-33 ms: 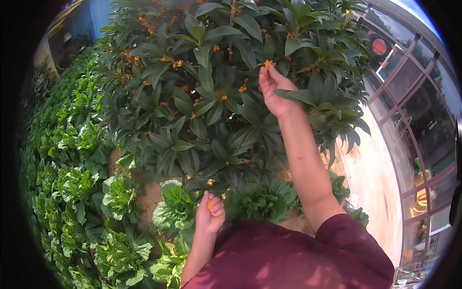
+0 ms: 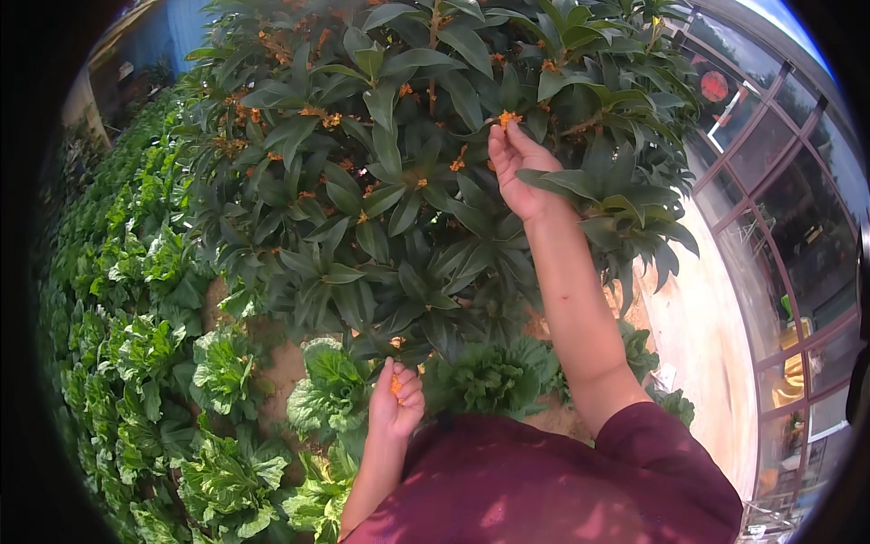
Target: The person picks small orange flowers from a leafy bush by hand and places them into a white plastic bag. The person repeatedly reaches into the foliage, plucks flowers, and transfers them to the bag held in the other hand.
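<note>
Orange blossom cluster [image 2: 508,118] sits in the upper part of the shrub [image 2: 385,201], right of its middle and well above its lower edge. Right hand [image 2: 521,172] raised to it, palm partly turned up; thumb and index tips close together at the underside of the cluster, other fingers loosely bent. Whether the tips have closed on stems or only touch petals: cannot tell.

Left hand [image 2: 397,403] just below the shrub's lower edge, fingers curled into a loose fist around picked blossoms [image 2: 396,385]; orange shows between thumb and fingers.

Step in hand, as judged: plucking by fingertip, the left hand serving as holder. Next move seems to call for a light pinch low on the cluster and a short pull, without crushing petals or tearing leaves; the left hand's curl should stay firm enough to spill nothing.

Materials: shrub leaves dark green, long, pointed, smooth and leathery with a dull sheen. Blossoms tiny, in tight clumps, probably fragile. Leafy vegetables [image 2: 222,367] below and left: pale green, crinkled, broad rosettes on bare brown soil [image 2: 283,372]. Shirt [image 2: 562,480] soft maroon cloth, dappled with light.
</note>
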